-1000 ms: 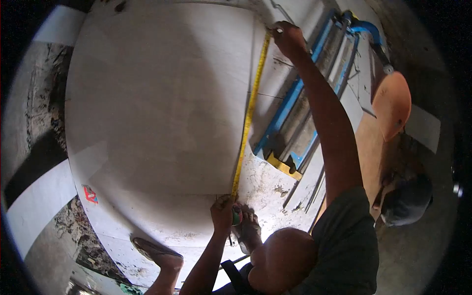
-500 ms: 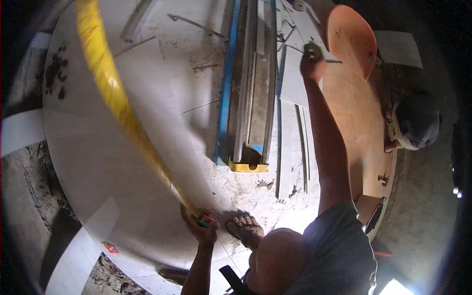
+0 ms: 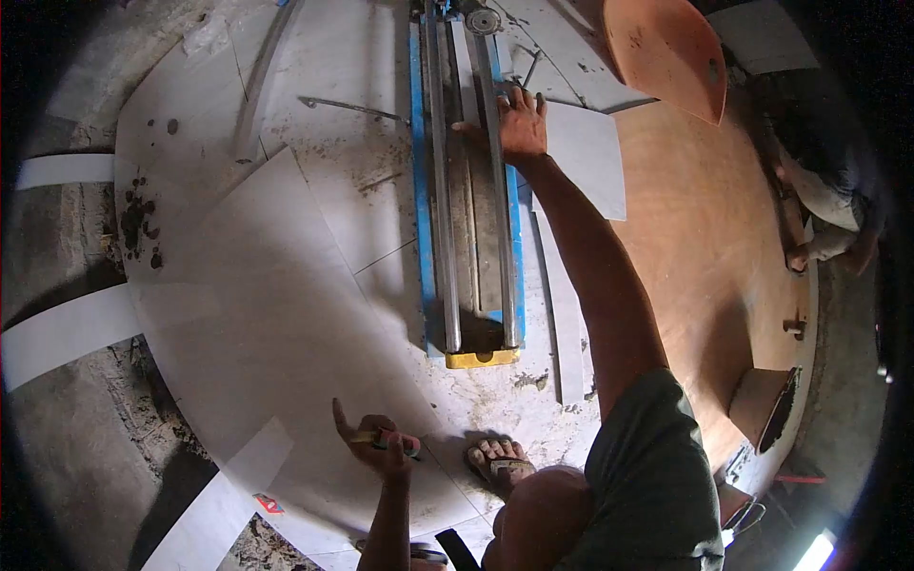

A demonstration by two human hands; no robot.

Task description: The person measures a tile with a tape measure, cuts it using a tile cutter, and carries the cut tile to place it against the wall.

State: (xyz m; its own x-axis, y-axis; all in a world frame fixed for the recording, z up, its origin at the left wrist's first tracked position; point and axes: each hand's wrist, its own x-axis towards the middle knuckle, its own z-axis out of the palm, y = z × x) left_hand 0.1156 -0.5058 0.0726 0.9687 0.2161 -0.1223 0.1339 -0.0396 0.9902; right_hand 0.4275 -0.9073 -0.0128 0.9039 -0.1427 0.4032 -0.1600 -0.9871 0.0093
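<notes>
My left hand (image 3: 379,445) is closed round a small red and dark tape measure (image 3: 409,444), low over the pale floor tiles, with its index finger stretched out and a short bit of yellow tape showing. My right hand (image 3: 519,128) lies with spread fingers over the right rail of a blue tile cutter (image 3: 423,219), near its far part. The cutter has two metal rails and a yellow end piece (image 3: 483,359) toward me. Just right of that hand lies a white tile piece (image 3: 586,157).
An orange curved sheet (image 3: 666,57) stands at the upper right beside a brown board (image 3: 676,238). Another person (image 3: 824,205) is at the far right. A thin metal rod (image 3: 352,108) and white strips (image 3: 71,333) lie to the left. My sandalled foot (image 3: 500,462) is below the cutter.
The long yellow tape has gone back to a short bit at my left hand. My right hand has moved left from beside the orange sheet onto the cutter.
</notes>
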